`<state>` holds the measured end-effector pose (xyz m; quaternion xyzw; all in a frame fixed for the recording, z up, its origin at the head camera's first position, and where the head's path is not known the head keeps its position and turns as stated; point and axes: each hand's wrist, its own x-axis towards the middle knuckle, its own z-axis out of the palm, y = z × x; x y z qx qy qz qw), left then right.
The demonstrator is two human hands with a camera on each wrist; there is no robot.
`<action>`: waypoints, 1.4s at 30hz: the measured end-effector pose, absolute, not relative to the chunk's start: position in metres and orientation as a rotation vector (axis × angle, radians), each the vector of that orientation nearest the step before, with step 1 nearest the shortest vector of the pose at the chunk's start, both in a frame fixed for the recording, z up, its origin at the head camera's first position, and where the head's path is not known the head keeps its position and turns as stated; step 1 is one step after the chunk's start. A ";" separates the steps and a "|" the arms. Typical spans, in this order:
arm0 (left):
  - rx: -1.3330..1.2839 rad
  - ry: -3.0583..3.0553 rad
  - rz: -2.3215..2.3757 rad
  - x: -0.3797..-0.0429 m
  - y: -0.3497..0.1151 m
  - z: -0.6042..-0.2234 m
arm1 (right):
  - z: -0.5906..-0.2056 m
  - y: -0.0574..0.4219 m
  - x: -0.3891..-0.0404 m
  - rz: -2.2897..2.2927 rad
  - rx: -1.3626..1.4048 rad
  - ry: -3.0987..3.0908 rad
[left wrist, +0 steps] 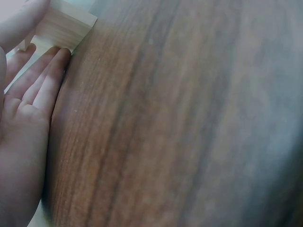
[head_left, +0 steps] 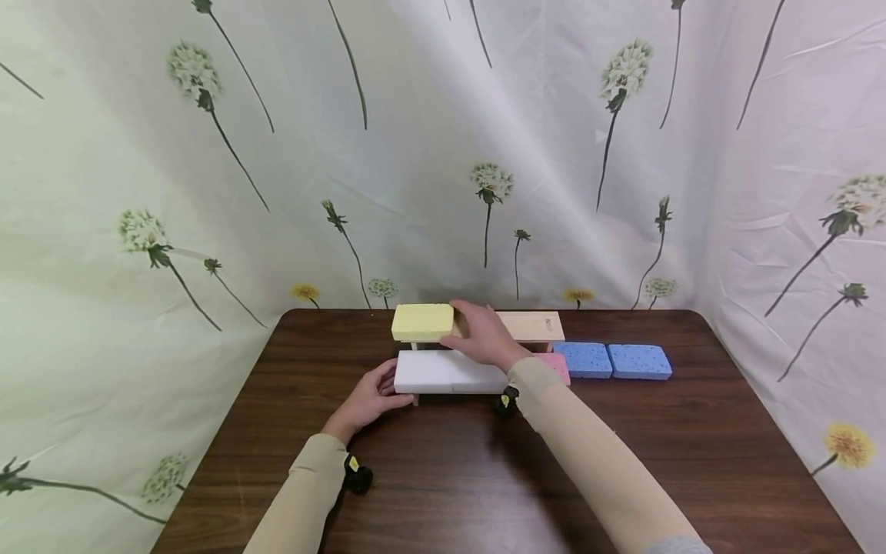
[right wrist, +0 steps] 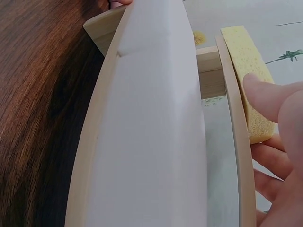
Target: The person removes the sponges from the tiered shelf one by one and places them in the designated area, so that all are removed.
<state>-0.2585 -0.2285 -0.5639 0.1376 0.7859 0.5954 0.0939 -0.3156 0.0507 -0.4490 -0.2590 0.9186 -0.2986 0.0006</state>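
Observation:
A two-tier wooden rack stands on the table. On its upper rear shelf, at the left end, is a yellow sponge. My right hand holds this sponge at its right end; the right wrist view shows the thumb against its face and fingers behind and below. A long white block with a seam in its front side lies on the lower front shelf. My left hand grips the rack's left end, thumb in front and fingers along the wooden side. A pink sponge is partly hidden by my right forearm.
Two blue sponges lie end to end right of the rack. The dark wood table reaches back to a white curtain printed with dandelions. A dark wrist camera hangs close to the rack's front.

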 end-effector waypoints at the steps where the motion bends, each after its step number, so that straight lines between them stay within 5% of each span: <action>1: 0.409 2.331 1.768 -0.259 -0.228 -0.564 | -0.449 0.051 -0.315 -0.958 -0.811 2.877; 42: 0.400 2.315 1.763 -0.257 -0.228 -0.561 | -0.450 0.105 -0.302 -1.194 -0.733 2.832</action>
